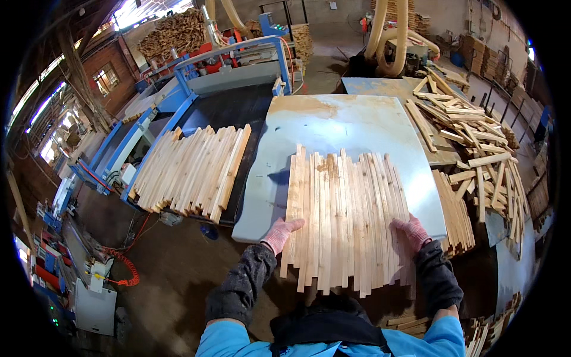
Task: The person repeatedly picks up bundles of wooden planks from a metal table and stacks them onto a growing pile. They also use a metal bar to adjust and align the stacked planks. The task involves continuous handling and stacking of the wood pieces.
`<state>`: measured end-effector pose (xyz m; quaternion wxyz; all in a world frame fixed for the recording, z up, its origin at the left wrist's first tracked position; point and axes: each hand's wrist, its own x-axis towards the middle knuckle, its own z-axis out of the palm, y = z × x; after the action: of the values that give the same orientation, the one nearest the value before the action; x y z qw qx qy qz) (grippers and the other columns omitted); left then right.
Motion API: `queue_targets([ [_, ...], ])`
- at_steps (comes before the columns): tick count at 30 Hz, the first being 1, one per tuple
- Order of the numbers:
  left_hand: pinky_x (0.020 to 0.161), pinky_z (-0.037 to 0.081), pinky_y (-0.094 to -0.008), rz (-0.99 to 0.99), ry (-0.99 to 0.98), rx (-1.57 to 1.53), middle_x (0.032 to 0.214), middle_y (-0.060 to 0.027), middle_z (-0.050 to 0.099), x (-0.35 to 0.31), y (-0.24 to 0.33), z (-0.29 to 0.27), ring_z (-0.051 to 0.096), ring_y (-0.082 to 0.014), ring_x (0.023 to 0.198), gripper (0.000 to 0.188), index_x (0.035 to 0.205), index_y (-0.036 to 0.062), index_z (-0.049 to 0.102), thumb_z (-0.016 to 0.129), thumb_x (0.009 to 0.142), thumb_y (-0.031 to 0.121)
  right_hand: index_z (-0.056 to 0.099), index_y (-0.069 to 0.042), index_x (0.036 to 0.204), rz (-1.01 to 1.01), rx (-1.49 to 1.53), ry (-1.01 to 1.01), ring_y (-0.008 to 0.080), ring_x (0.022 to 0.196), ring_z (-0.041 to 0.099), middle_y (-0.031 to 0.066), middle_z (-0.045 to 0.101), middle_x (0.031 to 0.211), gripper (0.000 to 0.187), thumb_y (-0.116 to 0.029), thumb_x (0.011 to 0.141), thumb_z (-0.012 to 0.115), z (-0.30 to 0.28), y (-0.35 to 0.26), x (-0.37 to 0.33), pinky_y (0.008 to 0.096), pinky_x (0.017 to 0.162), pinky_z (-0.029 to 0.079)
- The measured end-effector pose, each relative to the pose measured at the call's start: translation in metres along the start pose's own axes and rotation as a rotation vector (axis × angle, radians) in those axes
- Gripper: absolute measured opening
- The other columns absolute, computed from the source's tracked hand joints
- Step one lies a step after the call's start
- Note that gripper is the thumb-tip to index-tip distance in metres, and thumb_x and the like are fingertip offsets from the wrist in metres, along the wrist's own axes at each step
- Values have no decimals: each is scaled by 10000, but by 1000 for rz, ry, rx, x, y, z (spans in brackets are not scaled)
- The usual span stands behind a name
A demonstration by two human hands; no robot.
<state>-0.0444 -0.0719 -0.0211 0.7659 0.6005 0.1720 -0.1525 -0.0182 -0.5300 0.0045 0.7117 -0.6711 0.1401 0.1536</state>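
A row of light wooden strips (345, 220) lies side by side in front of me, its near ends jutting past the edge of the pale blue-grey table (351, 122). My left hand (282, 234), in a pink glove, presses against the row's left side. From the right side my right hand (411, 231), gloved the same way, squeezes the strips toward the left one. Both hands are closed on the row between them. The strip ends are uneven at front and back. Dark sleeve covers reach up both forearms.
Left of the table, another row of strips (193, 169) rests on a black conveyor belt (241, 107) with a blue machine frame (229, 44). Loose wooden pieces (470, 122) heap up at the right, beside a stack of strips (453, 214). A red coiled hose (126, 271) hangs at lower left.
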Motion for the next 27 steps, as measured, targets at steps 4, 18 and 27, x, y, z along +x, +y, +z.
queue_targets([
  [4, 1057, 532, -412, -48, 124, 164, 1350, -210, 663, 44, 50, -11, 669, -307, 1201, 756, 1422, -106, 495, 869, 899, 292, 578, 17, 1384, 44, -32, 9, 265, 1009, 715, 140, 734, 1189, 554, -120, 909, 828, 29, -13, 59, 399, 901, 605],
  [18, 1157, 461, -365, 147, 208, 614, 1462, -221, 618, 159, 153, -112, 619, -322, 1320, 951, 1562, -85, 408, 886, 844, 316, 664, 90, 1314, 72, -1260, 68, 468, 1229, 666, 347, 668, 1295, 899, -728, 950, 579, 138, -103, 180, 505, 1051, 536],
  [27, 1302, 100, -559, 80, 552, 1632, 1759, -211, 201, 156, 161, -205, 166, -415, 1619, 957, 1673, 18, 263, 657, 874, 368, 497, 4, 1542, -364, -1133, 415, 428, 1372, 557, 279, 564, 1467, 829, -504, 933, 740, 230, -103, 132, 474, 1135, 480],
])
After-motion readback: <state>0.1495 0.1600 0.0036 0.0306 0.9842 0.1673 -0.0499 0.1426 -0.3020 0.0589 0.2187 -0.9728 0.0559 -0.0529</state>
